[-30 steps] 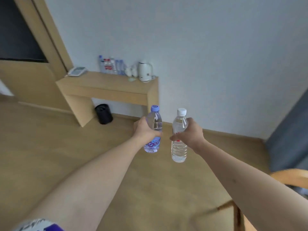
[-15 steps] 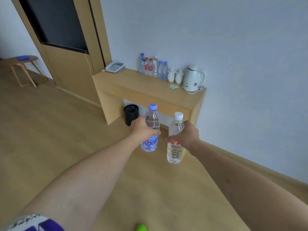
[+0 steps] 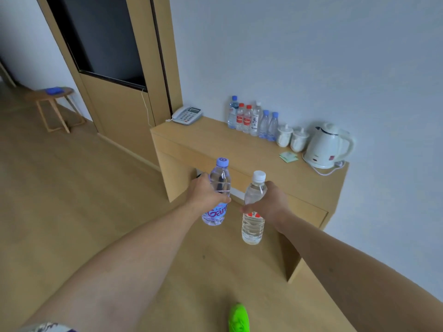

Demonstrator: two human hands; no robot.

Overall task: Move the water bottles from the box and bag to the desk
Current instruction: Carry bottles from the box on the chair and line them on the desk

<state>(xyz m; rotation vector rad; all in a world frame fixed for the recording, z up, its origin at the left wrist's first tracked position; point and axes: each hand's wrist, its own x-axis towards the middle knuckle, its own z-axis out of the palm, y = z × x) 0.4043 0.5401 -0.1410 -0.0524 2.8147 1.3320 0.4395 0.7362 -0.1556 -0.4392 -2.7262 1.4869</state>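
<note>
Wood-floor room, pale wall, wooden desk [image 3: 211, 140] against it. Far left a small stool [image 3: 54, 97], then a dark door panel, then a telephone [image 3: 187, 115] on the desk's left end. Left hand [image 3: 207, 195] has its fingers wrapped round the waist of a blue-capped bottle [image 3: 218, 192], upright, thumb across the label; the base hangs below the fingers, cap above them. Just to its right, the right hand [image 3: 268, 202] grips a white-capped bottle [image 3: 254, 209] the same way, upright, fingers curled around the upper body. The two bottles are near each other but apart, both in the air short of the desk's front edge. Beyond the fingers, on the desk by the wall, stands a row of six bottles [image 3: 251, 118], then two white cups [image 3: 291, 137] and a kettle [image 3: 326, 146] to the right. Judged progress: six delivered, two in transit, not yet set down. Box and bag are out of view, so how many remain cannot be told. A green shoe [image 3: 238, 317] shows at the bottom.
</note>
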